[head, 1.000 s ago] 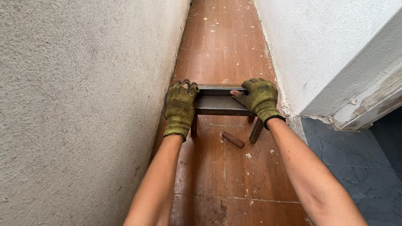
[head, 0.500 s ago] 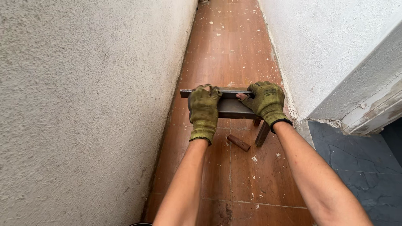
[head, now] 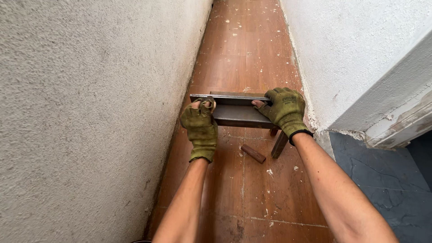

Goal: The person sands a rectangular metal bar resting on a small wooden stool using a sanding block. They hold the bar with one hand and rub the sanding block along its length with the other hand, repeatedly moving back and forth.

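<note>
Rough grey render covers the left wall [head: 85, 112], which runs the full depth of the passage. A white-painted right wall [head: 355, 58] faces it, ending at a chipped corner with a pale frame edge [head: 396, 126] at lower right. Between them lies a narrow brown wooden floor [head: 243, 58], dusted with white plaster flecks; a grey slab surface [head: 373, 180] adjoins it on the right.

The dark steel bar frame [head: 236, 110] is held above the floor, straight ahead of the person and roughly centred between the walls. Its long axis runs crosswise to the passage, left to right, with its left end close to the rendered wall and its right end near the foot of the white wall. A dark leg [head: 279, 145] slants down from its right part towards the floor.

Both hands wear olive knit gloves. The left hand [head: 200, 123] is closed over the near edge at the frame's left end, bare fingertips curled on top. The right hand [head: 284, 109] is clamped over the right end, thumb lying along the top face. The hands are well apart and sit at about equal reach; neither is clearly nearer.

A small printed patch, dark on olive, sits on the back of the right glove. A short brown wooden offcut [head: 253, 153] lies on the floor below the frame, just beside the leg.
</note>
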